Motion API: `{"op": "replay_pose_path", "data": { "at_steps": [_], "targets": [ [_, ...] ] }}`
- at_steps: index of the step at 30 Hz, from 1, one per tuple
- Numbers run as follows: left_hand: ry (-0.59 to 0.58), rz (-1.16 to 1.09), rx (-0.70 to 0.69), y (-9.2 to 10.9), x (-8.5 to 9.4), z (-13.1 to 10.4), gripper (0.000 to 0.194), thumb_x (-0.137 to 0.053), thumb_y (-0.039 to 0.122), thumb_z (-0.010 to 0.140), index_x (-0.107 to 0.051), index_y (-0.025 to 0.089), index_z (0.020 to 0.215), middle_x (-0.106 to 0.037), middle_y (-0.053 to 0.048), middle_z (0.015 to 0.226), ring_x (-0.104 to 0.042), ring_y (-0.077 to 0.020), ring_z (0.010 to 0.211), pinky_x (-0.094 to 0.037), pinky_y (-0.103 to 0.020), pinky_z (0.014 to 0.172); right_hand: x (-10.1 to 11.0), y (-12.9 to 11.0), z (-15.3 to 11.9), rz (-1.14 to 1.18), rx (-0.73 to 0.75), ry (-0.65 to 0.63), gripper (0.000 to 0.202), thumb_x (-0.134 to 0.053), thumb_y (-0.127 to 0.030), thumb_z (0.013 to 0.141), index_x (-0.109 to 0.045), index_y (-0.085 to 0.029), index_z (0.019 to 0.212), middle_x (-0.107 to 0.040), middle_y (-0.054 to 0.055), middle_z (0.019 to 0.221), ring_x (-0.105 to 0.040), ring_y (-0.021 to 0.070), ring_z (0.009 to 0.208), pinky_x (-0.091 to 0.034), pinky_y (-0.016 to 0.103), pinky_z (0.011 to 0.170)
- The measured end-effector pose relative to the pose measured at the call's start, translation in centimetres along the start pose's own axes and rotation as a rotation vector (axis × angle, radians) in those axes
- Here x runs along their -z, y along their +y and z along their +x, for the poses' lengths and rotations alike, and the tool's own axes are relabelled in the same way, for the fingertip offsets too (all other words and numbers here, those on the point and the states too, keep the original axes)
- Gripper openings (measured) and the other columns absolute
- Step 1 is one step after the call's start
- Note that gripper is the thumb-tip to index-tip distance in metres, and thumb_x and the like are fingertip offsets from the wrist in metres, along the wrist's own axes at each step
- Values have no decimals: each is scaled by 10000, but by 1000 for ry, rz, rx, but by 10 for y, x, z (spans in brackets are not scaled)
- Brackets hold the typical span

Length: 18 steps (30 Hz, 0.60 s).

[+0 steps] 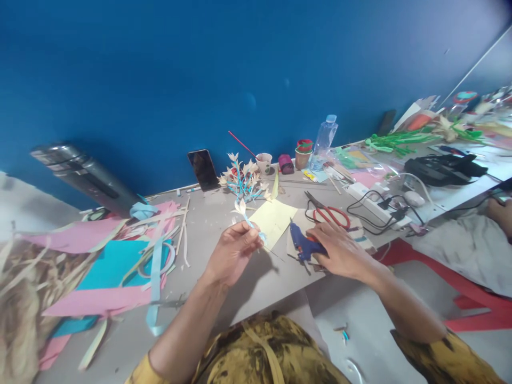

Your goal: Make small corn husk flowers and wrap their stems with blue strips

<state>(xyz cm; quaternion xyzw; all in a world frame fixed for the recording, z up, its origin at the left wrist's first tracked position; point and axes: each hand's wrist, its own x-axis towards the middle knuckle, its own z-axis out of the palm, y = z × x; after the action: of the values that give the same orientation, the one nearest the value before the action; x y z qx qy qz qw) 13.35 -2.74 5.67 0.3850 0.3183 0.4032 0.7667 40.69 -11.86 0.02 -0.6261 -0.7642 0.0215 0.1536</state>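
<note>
Pinched in my left hand [234,252] is a small cream flower [240,208] with a pale blue stem, its bloom pointing up. A thin wire sticks out below the fingers. My right hand [338,248] lies over a blue glue gun [304,242], fingers curled round its rear part; the gun rests on a pale board at the table's front edge. Between the hands lies a pale yellow sheet [276,220]. Behind it stands a bunch of cream flowers with blue stems [244,181]. Scissors with red handles [330,216] lie just beyond my right hand.
Pink and teal paper [114,261], a tape roll and dried husks cover the left side. A phone [203,169], paper cup [264,164] and bottle [326,140] stand along the wall. A power strip [378,205] with cables lies right. Another person's hand [500,216] shows at the right edge.
</note>
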Motion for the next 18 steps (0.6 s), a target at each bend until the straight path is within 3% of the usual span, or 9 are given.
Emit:
{"op": "replay_pose_path", "data": {
  "at_steps": [2,4,6,8,10,14,18],
  "targets": [
    [-17,-18,-10,0,1,-2,322,-943,319,569,-703,145,695,-631,12,706,-581,-88,616,-469,-231,645,10,0,0,72,6,5,552,-591,-121,750,-567,-208,1294,-593,135,1321,-540,320,1252,-425,465,1046],
    [-38,-34,-23,-2,2,-4,317,-938,324,576,-707,154,710,-635,11,724,-583,-94,624,-468,-241,652,20,-9,1,183,-28,122,502,-549,-117,806,-571,-225,1295,-603,118,1342,-554,296,1263,-442,454,1052],
    [-56,-33,-27,-4,3,-5,309,-928,338,591,-708,163,718,-631,12,714,-577,-96,628,-457,-239,651,28,-27,3,364,-91,275,372,-513,-164,896,-587,-222,1256,-660,110,1263,-638,253,1141,-509,400,975],
    [-59,-11,-28,-5,5,-6,306,-917,361,605,-708,171,723,-624,12,699,-568,-100,633,-442,-234,642,28,-48,7,570,-116,312,275,-521,-226,940,-607,-217,1201,-707,96,1159,-696,211,970,-563,330,844],
    [-44,46,-63,-3,9,-7,314,-911,379,601,-704,175,719,-631,8,716,-561,-109,647,-442,-243,653,23,-63,9,611,-134,335,191,-547,-258,936,-656,-209,1084,-730,84,1061,-697,195,860,-564,305,775],
    [93,360,-281,12,32,-10,265,-874,338,627,-675,172,678,-627,11,712,-533,-121,676,-427,-253,685,7,-65,6,530,-257,399,165,-560,-286,915,-702,-205,900,-753,71,917,-688,196,764,-539,301,710],
    [217,653,-336,30,65,-16,209,-790,327,717,-649,177,679,-581,28,670,-495,-121,653,-382,-251,647,7,-55,3,568,-354,281,190,-565,-323,908,-715,-206,900,-768,53,856,-708,197,730,-517,283,656]
  ]
}}
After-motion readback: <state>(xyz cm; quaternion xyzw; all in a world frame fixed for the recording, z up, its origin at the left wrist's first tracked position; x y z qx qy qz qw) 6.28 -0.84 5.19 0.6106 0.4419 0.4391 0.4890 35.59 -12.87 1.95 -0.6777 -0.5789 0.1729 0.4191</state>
